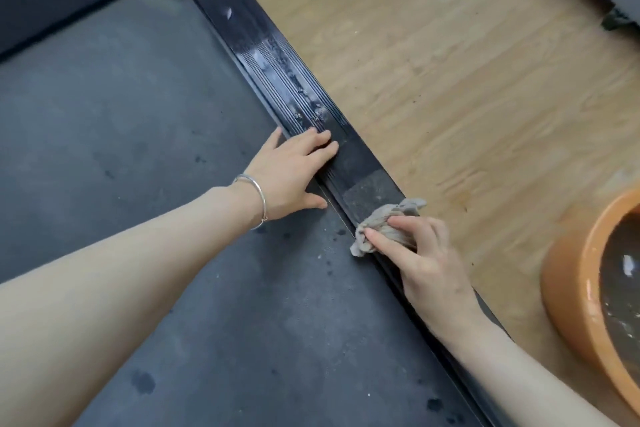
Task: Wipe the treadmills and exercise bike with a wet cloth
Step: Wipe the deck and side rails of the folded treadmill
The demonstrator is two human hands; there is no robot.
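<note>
Bunching grey cloth (382,222) under right grip (420,263) on treadmill rail (301,87); left grip (292,172) flat, released.

belt (138,156) left | side rail (301,94) right of belt | cloth (384,224) on rail, near end | basin (568,284) on floor (433,62), far right

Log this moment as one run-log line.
right hand grips cloth on treadmill side rail | left hand flat on rail | basin right
</note>
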